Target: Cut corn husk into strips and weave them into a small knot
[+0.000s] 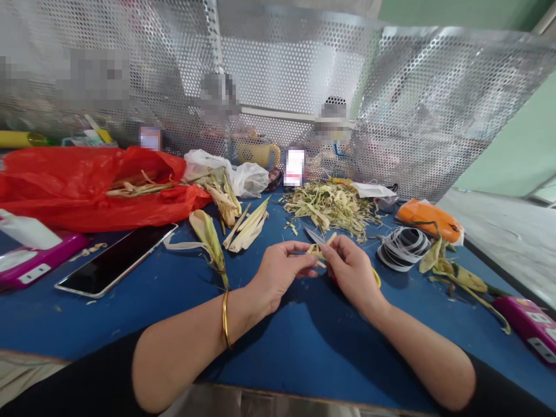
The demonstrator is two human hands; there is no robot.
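Observation:
My left hand [280,272] and my right hand [353,271] meet over the middle of the blue table [278,353]. Between their fingertips both pinch a small pale strip of dried leaf [318,251]. My right hand also holds scissors [313,236]: the blade tips stick out past the strip and a yellow handle shows under the palm. A gold bangle [225,319] sits on my left wrist. Just left of my hands lie a whole dried husk [211,236] and a bundle of cut leaf strips [247,226].
A heap of leaf trimmings [330,207] lies behind my hands. A red plastic bag [87,185] with husks, a tablet [117,259] and a pink case [30,263] sit left. A tape coil [402,248], orange pouch [428,219] and husks lie right. A perforated metal screen [412,104] closes the back.

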